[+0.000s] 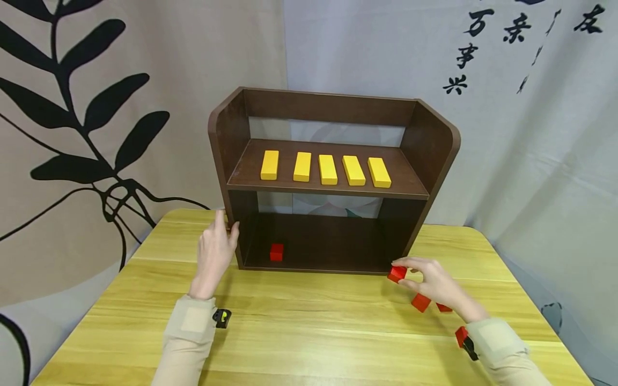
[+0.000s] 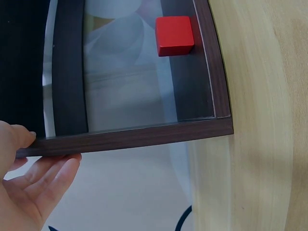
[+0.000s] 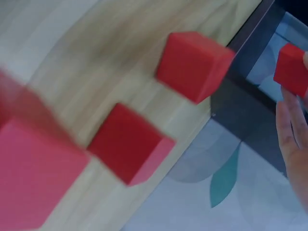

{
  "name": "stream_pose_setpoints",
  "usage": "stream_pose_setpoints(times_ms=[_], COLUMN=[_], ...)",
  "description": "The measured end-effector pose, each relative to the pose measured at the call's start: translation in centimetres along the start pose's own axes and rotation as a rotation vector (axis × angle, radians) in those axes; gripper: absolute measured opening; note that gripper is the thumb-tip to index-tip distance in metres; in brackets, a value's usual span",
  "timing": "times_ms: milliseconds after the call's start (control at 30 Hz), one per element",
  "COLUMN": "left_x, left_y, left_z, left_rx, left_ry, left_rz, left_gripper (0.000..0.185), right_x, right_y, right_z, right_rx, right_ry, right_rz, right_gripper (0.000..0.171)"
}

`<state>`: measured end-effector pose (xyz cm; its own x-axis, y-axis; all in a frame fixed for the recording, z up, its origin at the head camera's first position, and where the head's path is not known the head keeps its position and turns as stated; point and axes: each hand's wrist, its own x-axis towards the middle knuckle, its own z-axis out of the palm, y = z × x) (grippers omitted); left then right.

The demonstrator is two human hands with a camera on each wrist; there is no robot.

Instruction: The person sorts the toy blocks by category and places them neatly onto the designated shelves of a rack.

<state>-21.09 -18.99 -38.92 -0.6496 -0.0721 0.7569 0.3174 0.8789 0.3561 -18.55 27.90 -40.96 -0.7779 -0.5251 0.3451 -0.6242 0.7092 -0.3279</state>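
Colours here are pretty bold: the shelf unit [image 1: 333,182] is dark brown, almost chocolate, with five bright yellow blocks [image 1: 328,169] lined up across the middle of the frame. One red cube [image 1: 277,252] sits in the dark lower compartment, and more red cubes [image 1: 420,302] show at lower right. The table [image 1: 309,332] is yellowish wood with streaky grain. Upper left, a beige curtain [image 1: 145,53] has a black leaf print; upper right, pale grey cloth [image 1: 531,161] carries black brush characters. Both sleeves [image 1: 185,338] are beige.
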Motion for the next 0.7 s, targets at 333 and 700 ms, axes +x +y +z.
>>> stream_pose_setpoints(times_ms=[333, 700], left_x=[0.0, 0.0], left_y=[0.0, 0.0], left_z=[0.0, 0.0], left_rx=[0.003, 0.011], left_ry=[-0.003, 0.002], left_rz=[-0.011, 0.0], left_gripper=[0.025, 0.026], right_x=[2.0, 4.3], right_y=[-1.5, -3.3], right_z=[1.1, 2.0], right_rx=[0.021, 0.092], right_ry=[0.071, 0.049], right_rz=[-0.084, -0.063], right_gripper=[0.04, 0.039])
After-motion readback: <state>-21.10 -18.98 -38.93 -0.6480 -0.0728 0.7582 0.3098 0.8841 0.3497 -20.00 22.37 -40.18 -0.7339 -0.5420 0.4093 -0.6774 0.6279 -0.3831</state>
